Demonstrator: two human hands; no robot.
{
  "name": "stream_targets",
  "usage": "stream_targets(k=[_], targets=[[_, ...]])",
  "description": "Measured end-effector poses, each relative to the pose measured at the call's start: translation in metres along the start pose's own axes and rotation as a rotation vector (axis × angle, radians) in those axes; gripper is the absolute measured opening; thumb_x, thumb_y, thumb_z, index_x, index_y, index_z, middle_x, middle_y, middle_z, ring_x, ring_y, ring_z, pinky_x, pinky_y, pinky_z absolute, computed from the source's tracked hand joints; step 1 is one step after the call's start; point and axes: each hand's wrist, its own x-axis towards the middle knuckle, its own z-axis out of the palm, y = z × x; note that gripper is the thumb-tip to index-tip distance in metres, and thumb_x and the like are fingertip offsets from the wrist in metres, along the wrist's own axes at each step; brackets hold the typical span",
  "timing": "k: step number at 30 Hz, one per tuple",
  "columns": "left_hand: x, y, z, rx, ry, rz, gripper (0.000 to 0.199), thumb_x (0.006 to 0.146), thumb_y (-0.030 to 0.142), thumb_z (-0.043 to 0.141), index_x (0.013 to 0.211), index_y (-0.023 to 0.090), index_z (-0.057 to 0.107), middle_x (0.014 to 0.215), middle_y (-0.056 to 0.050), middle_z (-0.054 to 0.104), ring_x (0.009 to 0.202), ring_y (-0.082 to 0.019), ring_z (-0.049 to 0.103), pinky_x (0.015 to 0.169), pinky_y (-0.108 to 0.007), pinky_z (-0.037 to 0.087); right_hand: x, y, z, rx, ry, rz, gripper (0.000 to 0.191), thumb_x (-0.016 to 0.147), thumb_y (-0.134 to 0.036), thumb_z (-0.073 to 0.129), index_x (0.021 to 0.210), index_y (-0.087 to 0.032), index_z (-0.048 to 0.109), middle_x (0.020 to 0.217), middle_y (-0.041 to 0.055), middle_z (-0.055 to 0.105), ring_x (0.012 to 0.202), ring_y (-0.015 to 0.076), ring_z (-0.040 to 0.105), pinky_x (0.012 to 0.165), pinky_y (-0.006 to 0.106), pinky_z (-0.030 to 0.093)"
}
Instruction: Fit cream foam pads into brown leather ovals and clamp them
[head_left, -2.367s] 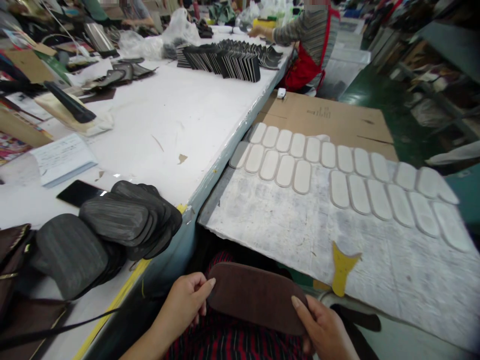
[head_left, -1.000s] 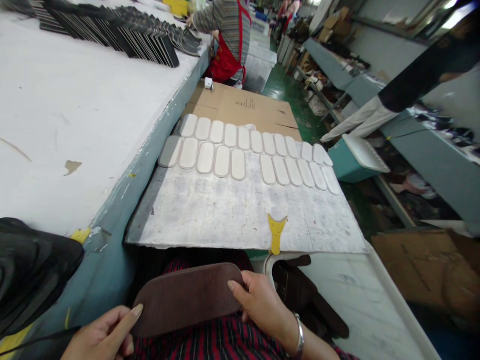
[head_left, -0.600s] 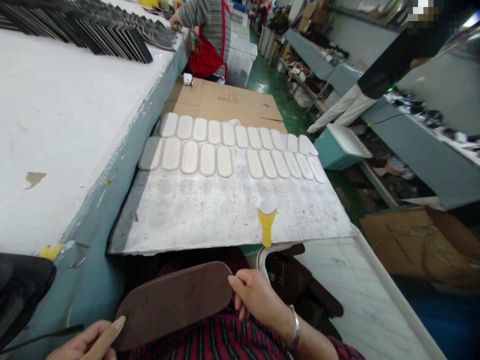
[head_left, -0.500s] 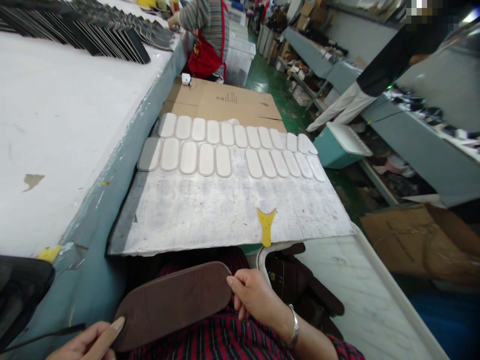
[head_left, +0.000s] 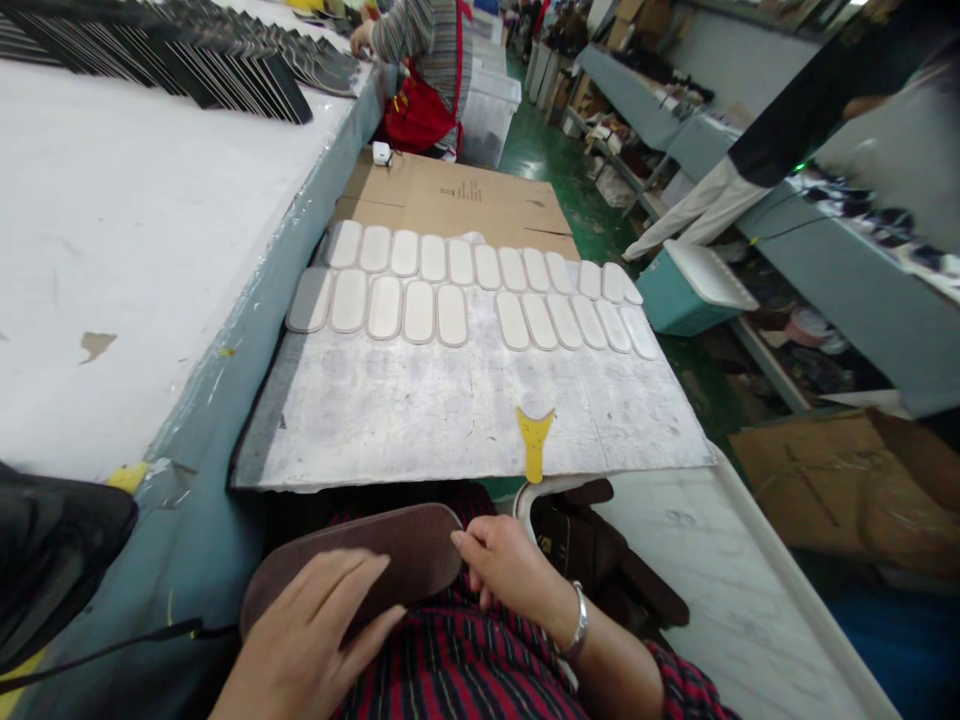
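Observation:
A long dark brown leather piece (head_left: 420, 545) with rounded ends lies tilted over my lap. My right hand (head_left: 504, 560) pinches its right end between thumb and fingers. Across its left part is my left hand (head_left: 322, 620), fingers stretched out and thumb apart, hiding some of the leather; whether the palm touches it I cannot tell. Beyond my lap, two rows of pale oval pieces (head_left: 384, 307) with thin dark rims lie on the whitish board (head_left: 405, 420). A yellow forked tool (head_left: 535, 445) rests at the board's near edge.
More dark brown pieces (head_left: 600, 550) sit in a white tray (head_left: 720, 560) at my right. On the left is a white-topped table (head_left: 165, 220) bearing a row of black pieces (head_left: 232, 75). A co-worker in a striped sleeve (head_left: 401, 30) stands at its far end; another person stands right.
My left hand has let go of the leather's left end and moved right, over its face, with fingers spread. My right hand keeps its pinch. The view has shifted slightly.

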Motion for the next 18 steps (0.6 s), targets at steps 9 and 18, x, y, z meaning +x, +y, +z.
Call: stream_targets(k=[9, 18], targets=[[0.041, 0.007, 0.026, 0.057, -0.403, 0.029, 0.063, 0.064, 0.039, 0.069, 0.119, 0.017, 0.048, 0.133, -0.015, 0.047, 0.121, -0.029, 0.044, 0.103, -0.053, 0.029, -0.007, 0.002, 0.0, 0.17, -0.04, 0.01, 0.033, 0.085, -0.04, 0.042, 0.063, -0.017, 0.047, 0.044, -0.0044, 0.052, 0.03, 0.0073, 0.048, 0.028, 0.014, 0.033], [0.035, 0.017, 0.025, 0.088, -0.371, 0.029, 0.061, 0.065, 0.03, 0.065, 0.121, 0.016, 0.046, 0.136, -0.016, 0.044, 0.124, -0.028, 0.04, 0.105, -0.049, 0.027, -0.014, 0.012, 0.017, 0.184, 0.031, 0.012, 0.031, 0.082, -0.042, 0.047, 0.064, -0.017, 0.049, 0.045, -0.0055, 0.051, 0.03, 0.0062, 0.048, 0.028, 0.013, 0.032]])
